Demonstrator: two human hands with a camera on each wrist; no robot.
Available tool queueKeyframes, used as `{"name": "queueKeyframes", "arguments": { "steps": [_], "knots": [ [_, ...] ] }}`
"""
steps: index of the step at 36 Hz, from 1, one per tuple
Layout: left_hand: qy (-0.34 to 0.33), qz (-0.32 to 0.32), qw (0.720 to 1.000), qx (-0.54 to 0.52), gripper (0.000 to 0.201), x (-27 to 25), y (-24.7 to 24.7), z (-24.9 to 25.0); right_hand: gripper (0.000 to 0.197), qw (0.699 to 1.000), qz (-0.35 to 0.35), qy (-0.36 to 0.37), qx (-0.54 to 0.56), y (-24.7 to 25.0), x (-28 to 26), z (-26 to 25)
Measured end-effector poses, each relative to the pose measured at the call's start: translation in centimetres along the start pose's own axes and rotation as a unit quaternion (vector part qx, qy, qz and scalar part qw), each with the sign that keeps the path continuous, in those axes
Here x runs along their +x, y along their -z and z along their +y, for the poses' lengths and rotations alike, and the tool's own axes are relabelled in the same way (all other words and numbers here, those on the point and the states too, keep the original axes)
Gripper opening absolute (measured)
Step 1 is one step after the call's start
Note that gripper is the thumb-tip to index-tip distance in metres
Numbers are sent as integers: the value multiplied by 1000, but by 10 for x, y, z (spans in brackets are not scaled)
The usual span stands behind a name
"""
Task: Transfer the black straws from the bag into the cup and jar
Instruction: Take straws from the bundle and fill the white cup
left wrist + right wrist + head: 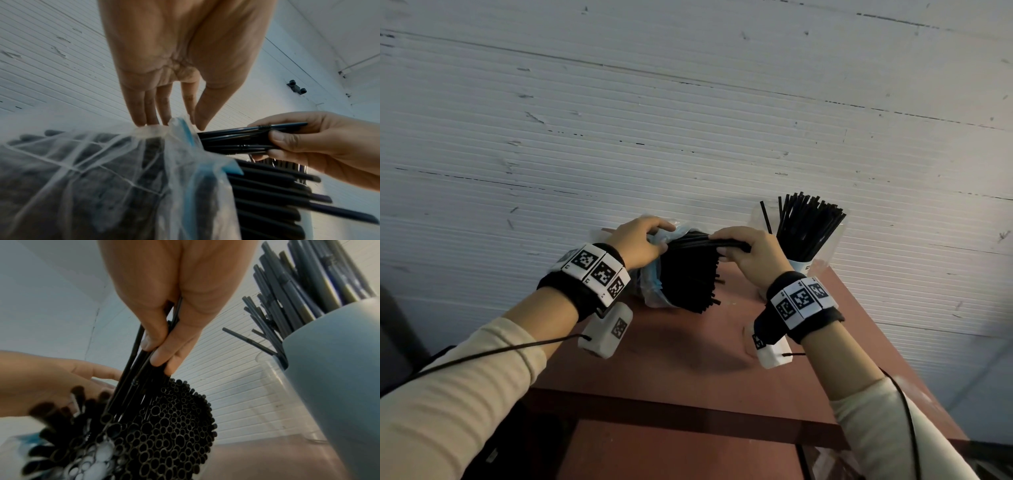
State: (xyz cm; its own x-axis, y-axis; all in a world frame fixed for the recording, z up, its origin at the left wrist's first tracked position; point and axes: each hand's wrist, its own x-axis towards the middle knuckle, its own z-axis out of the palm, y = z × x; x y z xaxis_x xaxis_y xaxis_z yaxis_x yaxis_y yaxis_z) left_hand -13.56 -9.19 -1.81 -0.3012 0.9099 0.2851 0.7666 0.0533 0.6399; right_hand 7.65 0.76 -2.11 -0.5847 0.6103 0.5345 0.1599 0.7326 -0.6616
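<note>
A clear plastic bag with blue trim lies on the table, packed with black straws whose open ends face right. My left hand pinches the bag's top edge between thumb and fingers. My right hand grips a small bundle of straws that sticks halfway out of the bag's mouth. In the right wrist view this bundle runs under the right hand into the pack's ends. A white cup at the right holds many straws. Beside it, a clear jar holds one.
A reddish-brown table carries everything; its front edge is near me and its right edge slants away behind the cup. A white ribbed wall stands close behind the bag and cup. Bare tabletop lies in front of the bag.
</note>
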Motion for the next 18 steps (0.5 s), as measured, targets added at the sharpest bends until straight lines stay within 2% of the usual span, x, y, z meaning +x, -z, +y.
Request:
{"name": "queueKeyframes", "arguments": {
  "steps": [8,13,15,18],
  "knots": [
    [-13,30,998,55,40,-1,-7,13,26,999,-26,-24,34,11,-6,-5],
    [-14,14,997,71,42,1,-12,16,39,996,-88,-12,-28,14,-9,-3],
    [-13,8,998,68,42,1,-15,16,35,996,-83,-22,-7,7,-9,-3],
    [-12,6,998,68,41,1,-17,16,19,995,-53,-56,57,-3,-9,-5]
  ]
}}
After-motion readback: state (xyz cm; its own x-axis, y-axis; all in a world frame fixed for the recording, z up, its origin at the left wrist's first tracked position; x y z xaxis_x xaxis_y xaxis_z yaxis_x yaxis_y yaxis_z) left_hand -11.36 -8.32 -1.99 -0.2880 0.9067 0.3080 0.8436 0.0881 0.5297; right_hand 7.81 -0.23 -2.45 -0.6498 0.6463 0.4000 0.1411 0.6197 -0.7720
